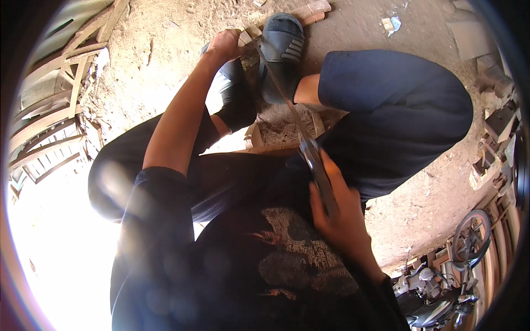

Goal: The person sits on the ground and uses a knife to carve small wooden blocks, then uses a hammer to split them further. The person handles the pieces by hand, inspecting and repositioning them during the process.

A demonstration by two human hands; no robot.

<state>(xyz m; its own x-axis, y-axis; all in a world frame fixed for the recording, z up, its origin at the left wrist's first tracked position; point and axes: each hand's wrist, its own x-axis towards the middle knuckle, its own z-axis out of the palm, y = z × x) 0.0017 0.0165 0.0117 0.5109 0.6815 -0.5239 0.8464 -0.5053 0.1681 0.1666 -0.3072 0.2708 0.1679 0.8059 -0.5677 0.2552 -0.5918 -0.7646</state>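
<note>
The right hand [339,204] is slightly blurred and covers much of the grip of the handsaw [288,103], whose teeth are too fine to make out. Most fingers of the left hand [225,47] are out of sight around the end of the wooden strip [316,10], and the right sandal [282,41] hides that strip's middle. Glare swallows the ground at lower left. The right sleeve partly covers the motorcycle [428,281]; the litter [391,25] is too small to identify.
</note>
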